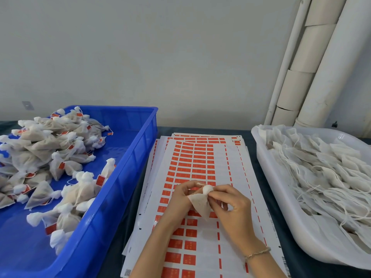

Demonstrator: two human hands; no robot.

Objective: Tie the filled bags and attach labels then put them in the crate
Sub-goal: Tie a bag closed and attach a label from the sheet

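Note:
A small filled mesh bag (201, 203) is held between both hands over the sheets of red labels (192, 163). My left hand (180, 197) pinches its gathered white top from the left. My right hand (228, 205) pinches the same puffed top from the right, fingers curled. The bag's pointed body hangs down between the palms. The blue crate (124, 177) on the left holds several tied bags (46, 149) with red labels on their strings.
A white tray (281, 197) on the right is full of flat untied bags with loose strings (325, 177). Label sheets lie stacked on the dark table between crate and tray. White pipes (313, 67) lean against the wall at the back right.

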